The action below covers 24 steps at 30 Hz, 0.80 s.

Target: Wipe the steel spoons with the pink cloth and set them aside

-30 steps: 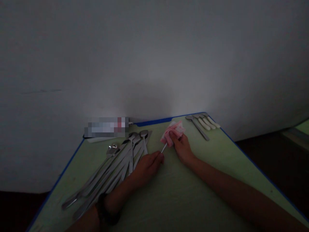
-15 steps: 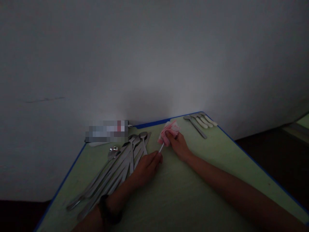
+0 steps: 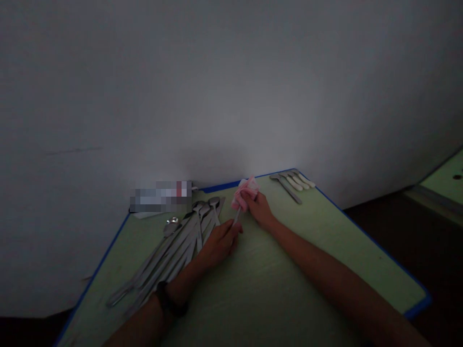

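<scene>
My left hand (image 3: 221,239) is closed around the thin metal handle (image 3: 237,216) of a piece of cutlery. The far end of that cutlery is covered by a crumpled pink-and-white cloth (image 3: 241,192), so its kind cannot be told. Pinching the cloth around it is my right hand (image 3: 259,208), its fingers pressed together. Beside my left hand and forearm lies a loose pile of metal spoons and other long-handled cutlery (image 3: 173,255). One large round spoon (image 3: 171,226) rests at the pile's left side.
At the far right corner of the green table (image 3: 289,270) lie a metal spoon (image 3: 287,189) and several white-handled pieces of cutlery (image 3: 295,183) in a row. A blurred-out box-like item (image 3: 161,196) stands at the back left. The grey wall (image 3: 231,96) rises right behind the table.
The view has shifted slightly, bringing the table's front right corner into sight. Both hands keep their holds, and the cutlery handle is now tilted a little more upright.
</scene>
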Available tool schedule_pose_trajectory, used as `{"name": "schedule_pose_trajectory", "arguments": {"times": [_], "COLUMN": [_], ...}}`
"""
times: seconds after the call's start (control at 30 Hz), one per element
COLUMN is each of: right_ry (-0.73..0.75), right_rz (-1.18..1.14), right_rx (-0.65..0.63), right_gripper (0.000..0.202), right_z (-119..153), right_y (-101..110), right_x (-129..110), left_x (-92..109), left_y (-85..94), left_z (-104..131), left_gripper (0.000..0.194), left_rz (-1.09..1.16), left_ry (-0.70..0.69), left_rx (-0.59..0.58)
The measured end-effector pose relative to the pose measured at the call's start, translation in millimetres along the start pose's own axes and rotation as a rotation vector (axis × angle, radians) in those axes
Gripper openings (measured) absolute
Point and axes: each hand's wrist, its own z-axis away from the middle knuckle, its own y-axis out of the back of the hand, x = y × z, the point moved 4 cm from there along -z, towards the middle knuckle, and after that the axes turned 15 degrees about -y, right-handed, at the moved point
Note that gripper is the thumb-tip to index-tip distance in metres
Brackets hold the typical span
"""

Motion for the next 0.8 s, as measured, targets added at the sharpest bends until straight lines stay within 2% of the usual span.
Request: {"name": "schedule_pose_trajectory", "arguments": {"times": [0.53, 0.67, 0.8], "right_ry": [-0.042, -0.112, -0.234], "right_rz": [-0.002, -0.012, -0.046], "right_rx": [-0.022, -0.047, -0.135], "right_gripper": [0.040, 0.048, 0.059], "right_z": [-3.0, -1.0, 1.0], "right_y": [-1.1, -1.4, -4.1], "right_x": [3.5, 3.7, 6.5], "left_x": [5.6, 6.4, 7.3], "left_y": [-1.1, -0.6, 2.1], "left_z": [-2.8, -2.3, -0.7], "left_gripper": [0.038, 0.037, 0.037], "left_rz": [0.021, 0.018, 0.051], "left_ry": [-0.080, -0.064, -0.038], "left_rx": [0.010, 0.010, 0.052]}}
